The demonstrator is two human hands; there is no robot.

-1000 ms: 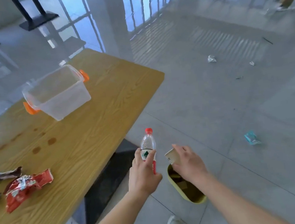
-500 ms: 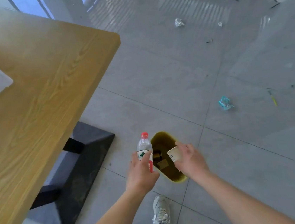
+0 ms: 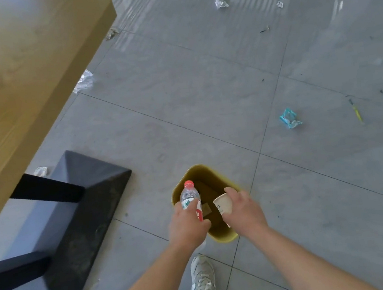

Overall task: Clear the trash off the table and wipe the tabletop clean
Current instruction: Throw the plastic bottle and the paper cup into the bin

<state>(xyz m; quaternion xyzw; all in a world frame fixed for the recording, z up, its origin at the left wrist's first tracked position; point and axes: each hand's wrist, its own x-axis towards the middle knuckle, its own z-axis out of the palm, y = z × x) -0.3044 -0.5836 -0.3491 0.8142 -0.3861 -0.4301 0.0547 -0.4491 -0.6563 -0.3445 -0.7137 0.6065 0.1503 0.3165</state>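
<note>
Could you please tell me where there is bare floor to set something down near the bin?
Bare tile lies between the yellow bin and the blue wrapper. Left is crowded by the black table base; both hands fill the bin's mouth.

Both hands are over the yellow bin [image 3: 222, 236] on the floor. Left hand [image 3: 188, 228] has a plastic bottle [image 3: 190, 196] with a red cap, right hand [image 3: 243, 210] is wrapped around a paper cup [image 3: 221, 207]. Wooden bench [image 3: 22, 68] corner sticks in from the top left, black base [image 3: 74, 217] under it. Blue wrapper [image 3: 289, 118] and crumpled paper [image 3: 221, 2] lie on the tiles, white sneaker [image 3: 202, 284] near the bottom edge.
</note>
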